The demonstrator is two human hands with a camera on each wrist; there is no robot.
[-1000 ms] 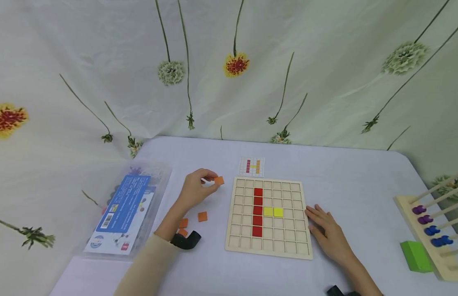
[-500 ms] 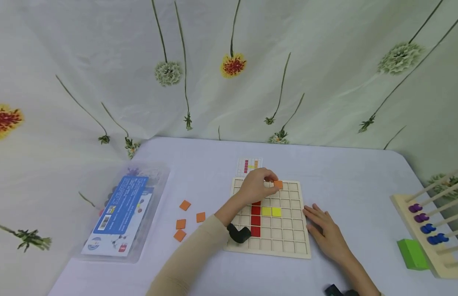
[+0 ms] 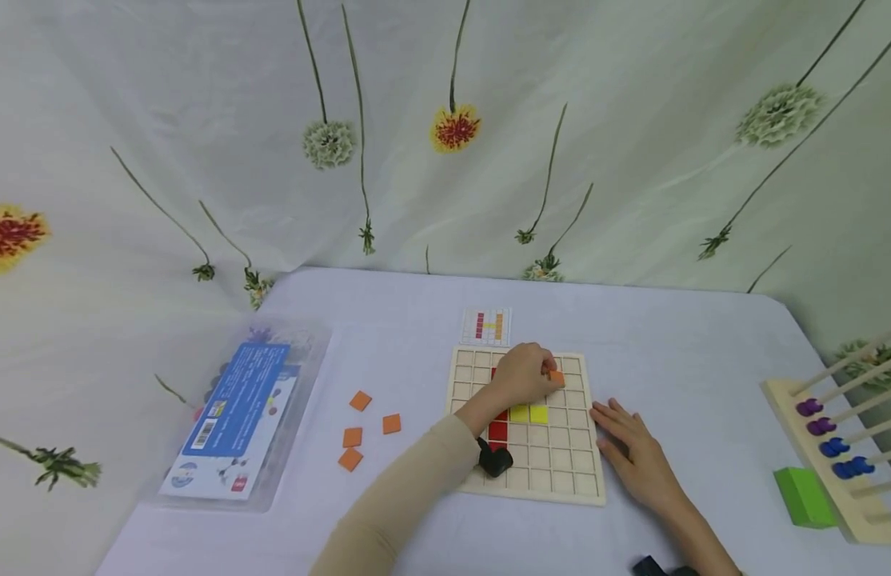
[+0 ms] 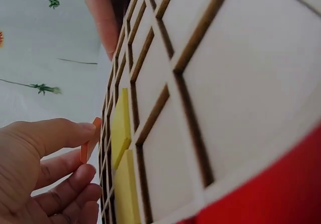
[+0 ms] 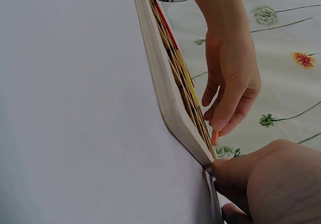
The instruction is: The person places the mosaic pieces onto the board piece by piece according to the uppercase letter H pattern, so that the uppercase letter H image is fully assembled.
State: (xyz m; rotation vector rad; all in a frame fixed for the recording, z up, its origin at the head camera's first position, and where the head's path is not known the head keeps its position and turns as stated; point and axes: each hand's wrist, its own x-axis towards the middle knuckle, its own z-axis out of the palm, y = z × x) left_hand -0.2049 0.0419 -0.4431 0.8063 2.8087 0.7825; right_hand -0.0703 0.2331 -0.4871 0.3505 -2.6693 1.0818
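Note:
My left hand (image 3: 519,378) pinches an orange square tile (image 3: 557,378) between thumb and fingers, over the upper right part of the wooden grid board (image 3: 584,483). In the left wrist view the tile (image 4: 90,142) is on edge, close to the board's surface. Two yellow tiles (image 3: 538,414) lie in a row beside a column of red tiles (image 3: 497,432), which my left hand and wrist partly cover. My right hand (image 3: 636,458) rests on the table with its fingers touching the board's right edge; in the right wrist view the thumb (image 5: 233,170) is at the board's corner.
Several loose orange tiles (image 3: 391,424) lie left of the board. A small pattern card (image 3: 486,326) is behind it. A clear plastic case with a blue label (image 3: 237,400) lies far left. A bead abacus (image 3: 820,456) and a green block (image 3: 804,498) stand at the right.
My left hand has carried the orange tile from left of the board rightward over it, then slightly nearer and lower. My right hand has stayed at the board's edge.

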